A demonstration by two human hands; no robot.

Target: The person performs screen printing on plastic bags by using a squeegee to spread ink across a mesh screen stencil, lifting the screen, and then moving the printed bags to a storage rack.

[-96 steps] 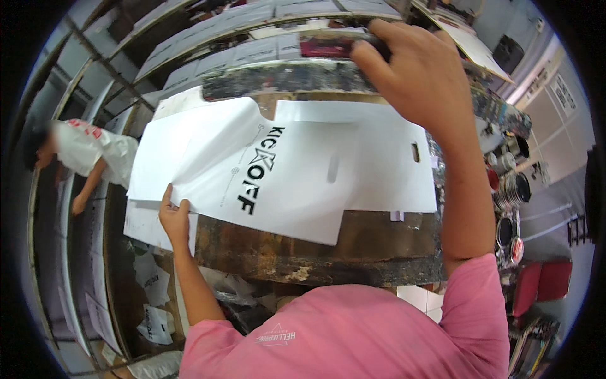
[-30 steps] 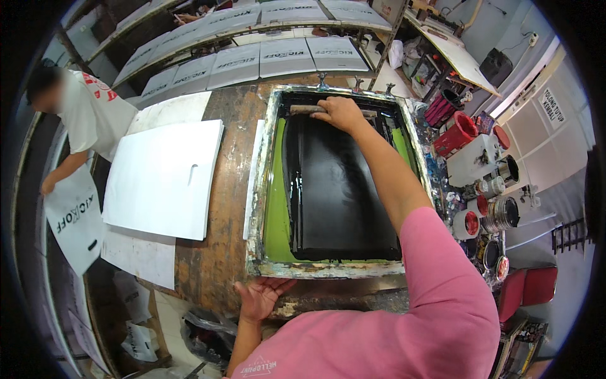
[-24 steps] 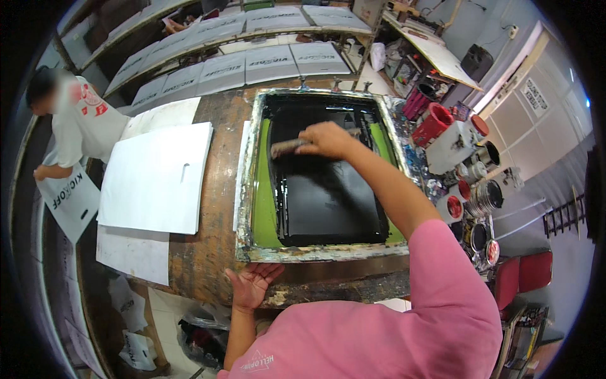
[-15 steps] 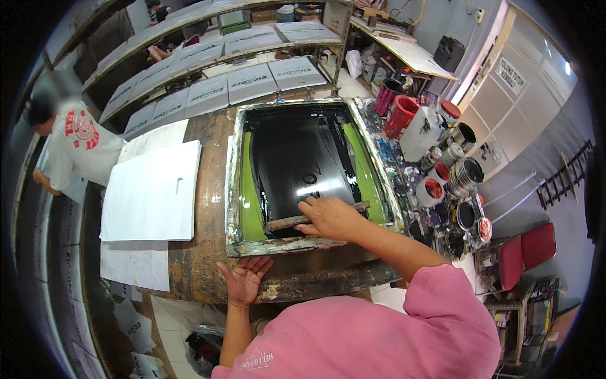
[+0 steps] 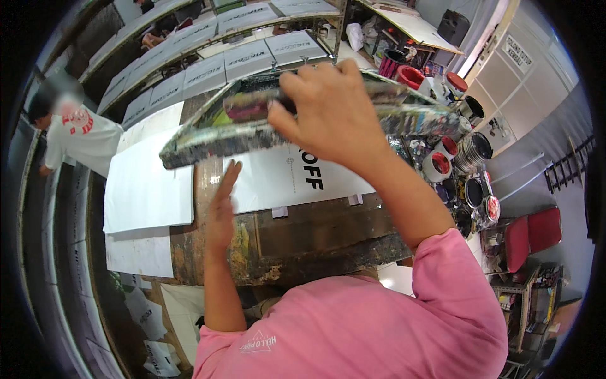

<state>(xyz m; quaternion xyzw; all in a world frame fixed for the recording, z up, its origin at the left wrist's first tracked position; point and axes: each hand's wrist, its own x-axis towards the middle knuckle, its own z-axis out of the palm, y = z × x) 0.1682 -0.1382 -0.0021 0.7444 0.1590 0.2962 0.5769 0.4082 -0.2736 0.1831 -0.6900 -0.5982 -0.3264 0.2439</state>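
Screen frame (image 5: 205,148), flat a moment ago, now tilts up, near edge gripped by curled fingers of the right hand (image 5: 334,114); squeegee (image 5: 243,105) beside them; white bag (image 5: 259,188) below them, black print (image 5: 313,170) uncovered; left hand (image 5: 221,211) empty, fingers straight, at the bag's edge.

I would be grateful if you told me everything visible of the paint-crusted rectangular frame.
The paint-crusted rectangular frame is tilted, its near edge raised above the stained brown table. Black, grey and white smears hide its material; a green patch shows inside at left. The bare right hand covers part of the near edge, seemingly gripping it.
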